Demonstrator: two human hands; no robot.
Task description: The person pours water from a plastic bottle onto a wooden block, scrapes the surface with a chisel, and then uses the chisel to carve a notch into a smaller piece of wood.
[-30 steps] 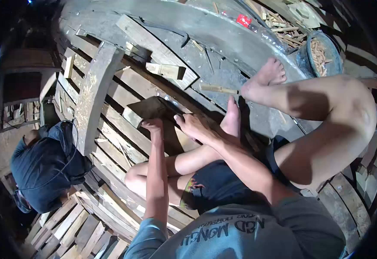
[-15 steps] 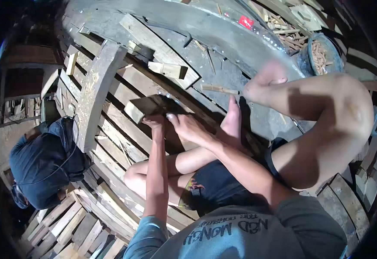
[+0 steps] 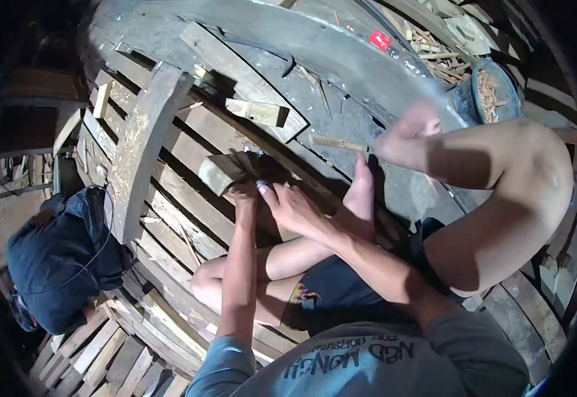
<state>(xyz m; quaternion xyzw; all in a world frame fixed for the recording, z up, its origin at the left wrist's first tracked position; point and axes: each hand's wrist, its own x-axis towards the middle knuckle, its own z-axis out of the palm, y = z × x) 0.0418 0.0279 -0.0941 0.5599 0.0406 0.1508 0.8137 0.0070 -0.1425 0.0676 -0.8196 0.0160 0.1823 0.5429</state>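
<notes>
My left hand point(image 3: 241, 193) is closed around the near side of a short wooden block point(image 3: 215, 175), whose pale end face points left. The far part of the block is in dark shadow. Close by on the right, my right hand point(image 3: 293, 210) has its thumb stretched toward the block and its fingers curled under. What those fingers hold, if anything, is hidden. Both hands are above the slatted wooden platform point(image 3: 192, 155), in front of my crossed leg. Another small wood block point(image 3: 255, 111) rests on a wide board point(image 3: 235, 69) beyond them.
A thick plank point(image 3: 144, 142) lies across the slats at left. A person in dark clothes point(image 3: 63, 255) bends over at far left. Stacked wood pieces point(image 3: 120, 360) fill the lower left. A bucket of wood sticks point(image 3: 487, 96) and a red packet point(image 3: 380, 40) are at upper right.
The wooden block has tilted slightly in my left hand. My right hand has shifted slightly down and right, its thumb still near the block. The view has moved a little.
</notes>
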